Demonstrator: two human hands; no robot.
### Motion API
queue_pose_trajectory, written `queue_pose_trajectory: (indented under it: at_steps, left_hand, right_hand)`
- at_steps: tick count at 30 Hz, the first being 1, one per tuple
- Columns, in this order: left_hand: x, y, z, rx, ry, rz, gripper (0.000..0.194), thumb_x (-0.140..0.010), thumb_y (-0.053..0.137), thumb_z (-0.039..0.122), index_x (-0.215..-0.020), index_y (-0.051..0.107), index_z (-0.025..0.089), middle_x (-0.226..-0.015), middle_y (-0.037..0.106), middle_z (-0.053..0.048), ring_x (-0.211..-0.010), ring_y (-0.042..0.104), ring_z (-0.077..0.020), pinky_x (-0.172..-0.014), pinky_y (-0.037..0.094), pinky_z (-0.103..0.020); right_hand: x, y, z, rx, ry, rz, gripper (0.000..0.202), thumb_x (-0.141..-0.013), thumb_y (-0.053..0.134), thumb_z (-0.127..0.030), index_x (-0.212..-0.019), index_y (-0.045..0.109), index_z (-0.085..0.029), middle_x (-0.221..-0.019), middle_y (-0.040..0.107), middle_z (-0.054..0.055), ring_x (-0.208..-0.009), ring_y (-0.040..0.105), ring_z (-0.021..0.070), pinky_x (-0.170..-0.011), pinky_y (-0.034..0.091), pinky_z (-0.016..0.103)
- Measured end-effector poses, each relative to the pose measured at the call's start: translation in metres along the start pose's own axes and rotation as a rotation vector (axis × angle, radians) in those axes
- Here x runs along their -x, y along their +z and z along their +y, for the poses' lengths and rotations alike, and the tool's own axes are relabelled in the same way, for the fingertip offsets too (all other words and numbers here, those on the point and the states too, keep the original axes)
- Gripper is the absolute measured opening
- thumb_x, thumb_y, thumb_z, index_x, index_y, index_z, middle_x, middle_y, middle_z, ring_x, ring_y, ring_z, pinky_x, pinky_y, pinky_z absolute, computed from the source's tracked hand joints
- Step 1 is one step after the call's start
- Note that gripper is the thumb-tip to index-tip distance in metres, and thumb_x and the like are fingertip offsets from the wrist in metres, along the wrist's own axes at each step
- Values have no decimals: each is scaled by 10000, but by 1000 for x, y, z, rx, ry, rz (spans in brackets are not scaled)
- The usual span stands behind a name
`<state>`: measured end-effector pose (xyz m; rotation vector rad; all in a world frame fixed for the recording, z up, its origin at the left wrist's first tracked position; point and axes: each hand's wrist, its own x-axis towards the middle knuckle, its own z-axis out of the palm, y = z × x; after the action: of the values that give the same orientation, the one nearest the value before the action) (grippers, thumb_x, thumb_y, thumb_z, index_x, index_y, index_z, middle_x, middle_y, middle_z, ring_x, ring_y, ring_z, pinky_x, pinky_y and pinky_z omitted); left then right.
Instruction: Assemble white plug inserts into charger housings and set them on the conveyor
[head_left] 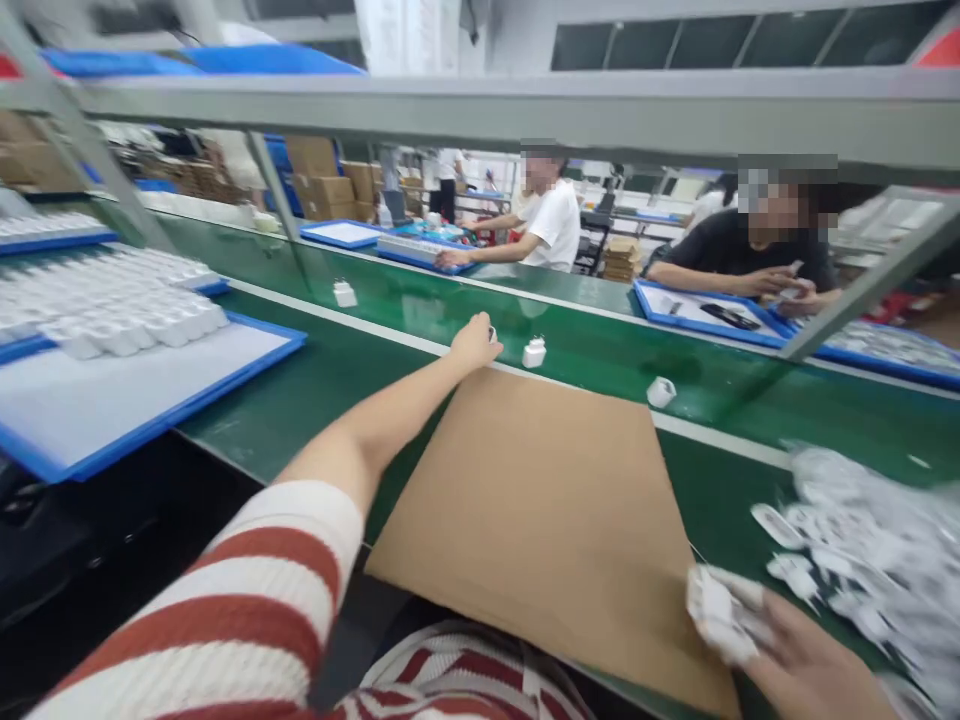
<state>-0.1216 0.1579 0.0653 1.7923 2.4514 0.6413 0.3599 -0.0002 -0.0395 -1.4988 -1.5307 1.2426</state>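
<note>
My left hand (474, 342) reaches out to the far edge of a brown cardboard sheet (540, 500). Its fingers are closed around a small white plug adapter, mostly hidden by the hand. On the green belt nearby stands another white plug adapter (534, 352), with a further white adapter (661, 391) to its right and a third adapter (344, 293) to the left. My right hand (795, 640), low on the right, grips white plastic pieces (716, 612) over the cardboard's right edge; blur hides their exact shape.
A pile of white plastic parts (847, 560) and clear bags lies at right. Blue-edged trays (187, 385) with rows of white adapters stand at left. A grey metal rail (480, 105) crosses above. Across the belt, one person (555, 220) and another person (750, 250) work at trays.
</note>
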Motion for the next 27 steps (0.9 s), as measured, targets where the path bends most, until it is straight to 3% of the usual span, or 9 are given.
queue_pose_trajectory:
  at_steps: [3, 7, 9, 12, 14, 16, 19, 23, 27]
  left_hand:
    - [32, 3, 35, 83, 210, -75, 475, -869, 665, 157, -1340, 602, 141, -1384, 608, -137, -1253, 595, -289, -1080, 465, -366]
    - [74, 28, 70, 268, 395, -395, 279, -818, 728, 383, -1019, 720, 190, -953, 728, -66, -870, 695, -279, -775, 548, -368]
    - [92, 44, 82, 403, 354, -639, 553, -723, 825, 525, -1155, 703, 203, -897, 737, -63, -771, 704, -275, -672, 559, -352]
    - [117, 59, 96, 611, 302, -920, 872, -699, 838, 577, -1452, 569, 228, -997, 766, -84, -863, 740, -295, -731, 604, -370]
    - [129, 64, 103, 618, 357, -897, 742, -755, 797, 599, -1390, 647, 244, -1011, 773, -83, -902, 741, -297, -764, 597, -368]
    - [138, 67, 107, 597, 464, -776, 551, -826, 746, 620, -1234, 745, 251, -999, 769, -71, -871, 729, -277, -740, 572, -355]
    - [146, 74, 110, 652, 589, -643, 493, -852, 752, 603, -1186, 758, 240, -1015, 748, -60, -805, 684, -223, -714, 540, -330]
    - [153, 82, 108, 723, 558, -604, 468, -888, 737, 591, -1204, 762, 247, -939, 729, -39, -752, 631, -182, -696, 503, -301]
    - [156, 82, 106, 774, 508, -638, 449, -890, 735, 594, -1163, 781, 240, -831, 701, -21, -699, 581, -162, -653, 457, -275]
  right_hand:
    - [11, 10, -35, -92, -65, -50, 387, -701, 851, -390, -1034, 799, -201, -1069, 802, 118, -932, 771, 278, -785, 632, 325]
    - [-2, 28, -68, -315, -77, 24, 464, -677, 900, -369, -1097, 779, -211, -961, 794, 75, -858, 728, 211, -747, 581, 315]
    - [-13, 30, -70, -412, -57, 50, 509, -615, 940, -370, -1062, 764, -203, -943, 783, 69, -824, 705, 195, -673, 550, 290]
    - [-21, 31, -67, -482, -39, 67, 514, -609, 949, -386, -1049, 752, -205, -959, 771, 56, -796, 684, 168, -634, 522, 264]
    - [-21, 33, -65, -476, -48, 64, 492, -646, 929, -403, -1062, 752, -210, -930, 763, 40, -737, 656, 145, -613, 506, 260]
    - [-21, 38, -65, -441, -92, 66, 436, -709, 885, -421, -1070, 756, -214, -902, 759, 32, -731, 654, 149, -643, 522, 282]
    - [-24, 45, -71, -226, -234, 146, 322, -808, 810, -393, -1085, 769, -236, -997, 778, 46, -890, 691, 199, -803, 561, 352]
    - [-33, 52, -86, 325, -486, 293, 270, -904, 673, -217, -1160, 747, -262, -1145, 769, 45, -1033, 651, 234, -908, 525, 386]
    - [-45, 59, -97, 657, -666, 228, 351, -866, 539, -46, -1092, 741, -223, -1018, 741, 56, -931, 624, 232, -813, 477, 340]
